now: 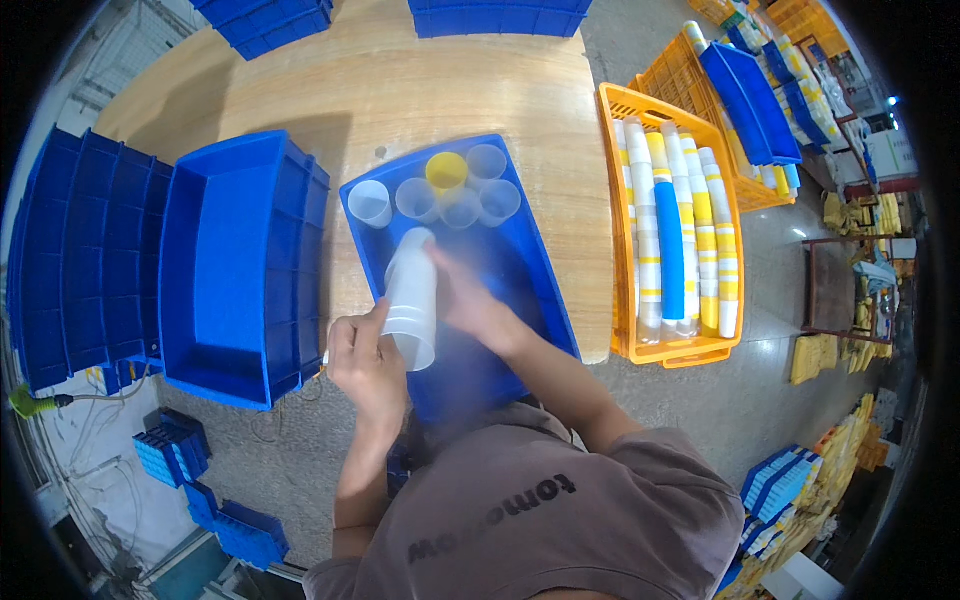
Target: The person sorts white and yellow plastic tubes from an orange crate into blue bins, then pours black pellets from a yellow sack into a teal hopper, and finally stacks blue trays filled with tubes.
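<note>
A stack of translucent white plastic cups (411, 300) is held tilted over the near left part of a shallow blue tray (525, 290). My left hand (366, 362) grips its lower end, where several nested rims show. My right hand (468, 300), smeared by motion, is closed on the stack's right side near the upper end. Toward the far end of the tray stand several clear cups (417, 200), one yellow cup (446, 171) and, in the far left corner, a whiter cup (370, 204).
A blue bin (225, 270) stands left of the tray, beside a pile of blue bins (85, 260). More blue bins (500, 18) sit at the table's far edge. An orange crate (607, 220) right of the table holds long white, yellow and blue cup stacks.
</note>
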### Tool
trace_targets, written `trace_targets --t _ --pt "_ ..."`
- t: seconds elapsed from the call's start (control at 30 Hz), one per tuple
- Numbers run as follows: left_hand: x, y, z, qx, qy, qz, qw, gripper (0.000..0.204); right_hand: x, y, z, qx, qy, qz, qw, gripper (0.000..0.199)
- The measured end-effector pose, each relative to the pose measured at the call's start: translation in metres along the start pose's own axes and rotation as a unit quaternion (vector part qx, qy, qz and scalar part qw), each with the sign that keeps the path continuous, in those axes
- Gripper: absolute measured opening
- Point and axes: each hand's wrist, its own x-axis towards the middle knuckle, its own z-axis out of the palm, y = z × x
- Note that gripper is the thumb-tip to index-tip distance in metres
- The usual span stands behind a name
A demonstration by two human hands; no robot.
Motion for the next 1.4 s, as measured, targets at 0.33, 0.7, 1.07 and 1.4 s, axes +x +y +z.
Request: trace_targets --t 0.33,0.7,1.07,1.4 --pt "-0.009 0.001 -0.007 -0.072 -0.005 0.000 0.997 0.031 -0.047 0.010 -0.023 0.195 0.006 -0.029 0.980 0.042" --pt "0.041 -0.058 0.040 0.095 -0.094 -0.013 0.991 0.019 -0.082 -0.023 -0.066 0.058 0.141 -0.072 0.986 0.042" --pt "0.017 -0.012 0.142 -0.159 -0.226 -0.229 0.933 0.019 -0.081 -0.159 -0.060 -0.118 0.050 -0.127 0.984 0.033" --pt "0.010 -0.007 0.163 -0.161 -0.122 -0.266 0.942 0.033 0.183 -0.509 0.008 -0.776 0.155 -0.563 0.238 0.036"
